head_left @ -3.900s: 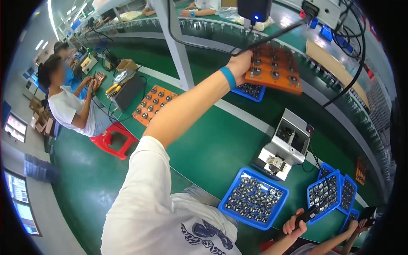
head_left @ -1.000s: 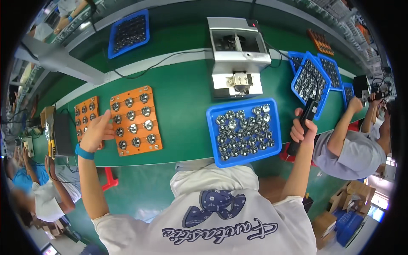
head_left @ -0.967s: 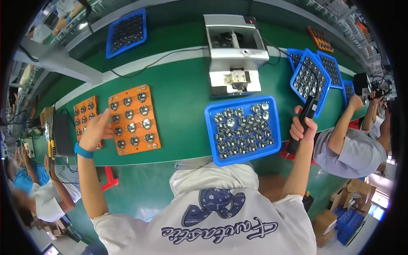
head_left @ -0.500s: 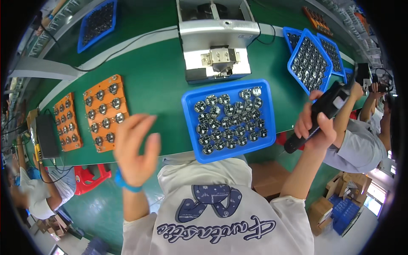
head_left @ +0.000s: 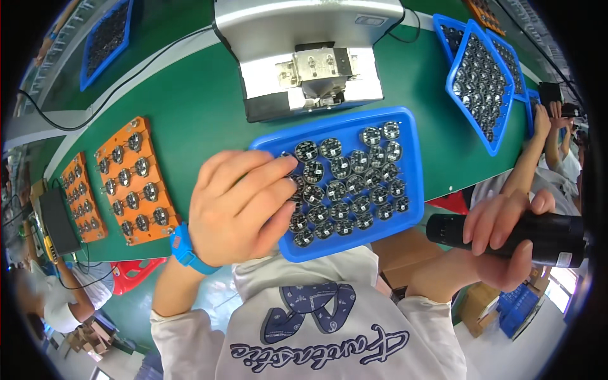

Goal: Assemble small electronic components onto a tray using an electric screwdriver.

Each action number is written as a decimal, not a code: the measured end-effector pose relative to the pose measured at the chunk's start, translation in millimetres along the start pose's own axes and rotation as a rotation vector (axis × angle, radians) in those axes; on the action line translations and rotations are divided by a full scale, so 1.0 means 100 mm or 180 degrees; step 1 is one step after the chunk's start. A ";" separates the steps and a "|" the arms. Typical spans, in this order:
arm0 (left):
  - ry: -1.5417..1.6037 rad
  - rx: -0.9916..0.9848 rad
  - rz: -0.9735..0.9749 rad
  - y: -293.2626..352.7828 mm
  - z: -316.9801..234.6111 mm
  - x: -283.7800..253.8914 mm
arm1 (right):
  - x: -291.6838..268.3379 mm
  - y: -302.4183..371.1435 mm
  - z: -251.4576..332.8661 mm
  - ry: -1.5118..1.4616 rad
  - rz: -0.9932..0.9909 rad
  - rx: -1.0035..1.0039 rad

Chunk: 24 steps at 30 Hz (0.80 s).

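Observation:
My left hand [head_left: 244, 206], with a blue wristband [head_left: 185, 249], reaches over the left side of a blue tray [head_left: 416, 183]. Its fingers are bent and apart, with the tips at the leftmost round circuit-board parts [head_left: 335, 190]; nothing shows clearly between them. The parts lie in loose rows, black with shiny metal bits. Off the tray's right side, my right hand [head_left: 500, 234] is wrapped round a black cylindrical power screwdriver [head_left: 551, 240], held almost level. Its right end runs into the dark rim of the picture, and no bit shows.
A silver machine [head_left: 310, 31] with a metal fixture [head_left: 320, 69] stands behind the tray. Two orange jigs [head_left: 136, 183] holding round parts lie at left, near a black box [head_left: 57, 218]. More filled blue trays [head_left: 481, 82] are stacked at right. Co-workers [head_left: 532, 158] sit on both sides.
My left hand has moved right, from the jigs onto the tray's left side. The screwdriver in my right hand has swung from slanted to almost level, lower and farther right. The view has shifted closer.

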<state>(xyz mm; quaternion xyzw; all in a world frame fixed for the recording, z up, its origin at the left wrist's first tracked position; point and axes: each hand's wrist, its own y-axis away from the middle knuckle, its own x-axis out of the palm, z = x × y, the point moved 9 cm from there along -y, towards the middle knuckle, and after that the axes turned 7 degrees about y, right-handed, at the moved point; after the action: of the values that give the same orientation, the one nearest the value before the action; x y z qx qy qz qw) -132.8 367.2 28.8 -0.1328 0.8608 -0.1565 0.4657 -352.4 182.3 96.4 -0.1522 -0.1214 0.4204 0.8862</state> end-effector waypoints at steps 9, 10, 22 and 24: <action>-0.0332 0.0465 0.0462 0.05 0.00 -0.07 | -0.15 0.26 -0.22 -0.0093 -0.0238 0.0313; -0.0334 0.0460 0.0472 0.03 0.00 -0.05 | -0.14 0.26 -0.23 -0.0081 -0.0228 0.0317; -0.0386 0.1105 0.1211 -0.13 0.13 -0.05 | -0.04 0.25 -0.27 -0.0186 -0.0241 0.0071; -0.0323 0.1171 0.1101 -0.12 0.05 -0.03 | -0.03 0.24 -0.27 -0.0192 -0.0201 0.0071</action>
<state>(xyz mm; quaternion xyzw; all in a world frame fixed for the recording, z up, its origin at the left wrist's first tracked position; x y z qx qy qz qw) -125.8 356.7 33.6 0.0957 0.8032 -0.2216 0.5446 -362.1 190.1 61.9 -0.1256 -0.1482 0.3980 0.8966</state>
